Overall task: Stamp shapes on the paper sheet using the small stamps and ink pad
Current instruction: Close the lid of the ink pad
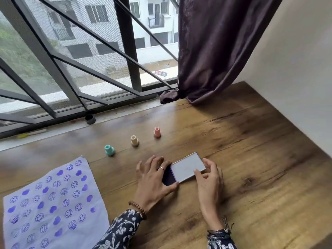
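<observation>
The brown wood-grain table (251, 159) carries every item and stands against a barred window, with a dark purple curtain (224, 47) bunched at its far edge.

The white paper sheet (53, 203) lies at the near left, well apart from both hands. It is almost filled with rows of purple smiley faces and hearts, so the stamping is judged nearly or fully complete.

The left hand (152, 184) lies spread over the dark purple ink pad base (168, 177), fingers extended and thumb hooked at the near corner. This appears to pin the base in place. It grips nothing closed.

The right hand (209, 178) pinches the flat grey rectangular lid (187, 167) lightly by its right end, fingers curled along the edges. The lid partly overlaps the base; whether it is sliding on or off cannot be told.

Three small stamps stand upright in a diagonal row beyond the hands, untouched: a teal plastic stamp (109, 150), a cream plastic stamp (134, 140) and a pink plastic stamp (157, 132).
</observation>
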